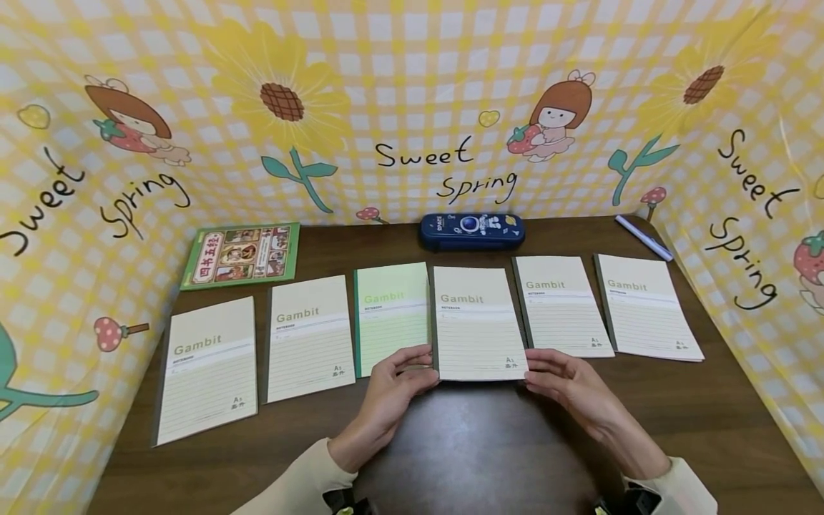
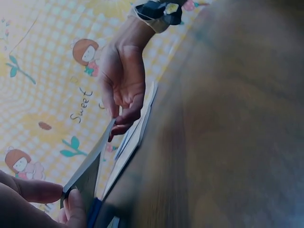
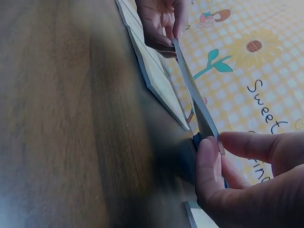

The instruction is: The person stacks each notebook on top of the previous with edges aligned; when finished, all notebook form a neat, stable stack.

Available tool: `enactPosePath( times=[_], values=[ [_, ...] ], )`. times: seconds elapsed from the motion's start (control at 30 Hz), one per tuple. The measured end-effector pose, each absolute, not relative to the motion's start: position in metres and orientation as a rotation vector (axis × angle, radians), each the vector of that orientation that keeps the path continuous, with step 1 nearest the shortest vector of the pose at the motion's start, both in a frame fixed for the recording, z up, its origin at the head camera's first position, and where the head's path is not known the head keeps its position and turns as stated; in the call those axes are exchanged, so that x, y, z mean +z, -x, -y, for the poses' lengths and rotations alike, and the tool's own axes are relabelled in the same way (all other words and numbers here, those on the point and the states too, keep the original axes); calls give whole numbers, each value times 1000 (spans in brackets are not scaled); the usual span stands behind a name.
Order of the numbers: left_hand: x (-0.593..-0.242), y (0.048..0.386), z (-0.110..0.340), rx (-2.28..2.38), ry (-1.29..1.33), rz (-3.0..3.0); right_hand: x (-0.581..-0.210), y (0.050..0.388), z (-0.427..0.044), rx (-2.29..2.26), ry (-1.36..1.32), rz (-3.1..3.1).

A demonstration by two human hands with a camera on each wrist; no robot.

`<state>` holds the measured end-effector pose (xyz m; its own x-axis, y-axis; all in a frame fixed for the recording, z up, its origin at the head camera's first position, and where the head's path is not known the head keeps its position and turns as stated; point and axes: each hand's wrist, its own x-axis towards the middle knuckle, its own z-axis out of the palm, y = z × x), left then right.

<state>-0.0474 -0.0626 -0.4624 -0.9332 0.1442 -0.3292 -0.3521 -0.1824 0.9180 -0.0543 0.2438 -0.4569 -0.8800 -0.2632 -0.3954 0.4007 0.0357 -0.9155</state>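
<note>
Notebooks point(image 1: 479, 329) in matt paper — the table point(image 1: 489, 436) smooth, wood-grained (faintly glossy).

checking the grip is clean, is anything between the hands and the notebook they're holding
Nothing visible stands in the way: the left hand and the right hand pinch the notebook directly, near its lower corners.

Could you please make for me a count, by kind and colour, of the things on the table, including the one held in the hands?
Cream Gambit notebooks: 5, one of them held
Green Gambit notebook: 1
Green picture-covered book: 1
Blue case: 1
Pale pen: 1
Total: 9
</note>
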Motion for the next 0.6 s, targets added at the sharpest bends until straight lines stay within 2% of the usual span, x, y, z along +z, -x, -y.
enactPosePath(
  times=[0.6],
  values=[
    [-464, 43, 105, 2133, 273, -2038, -464, 79, -199, -1860, 0, -1928]
  ],
)
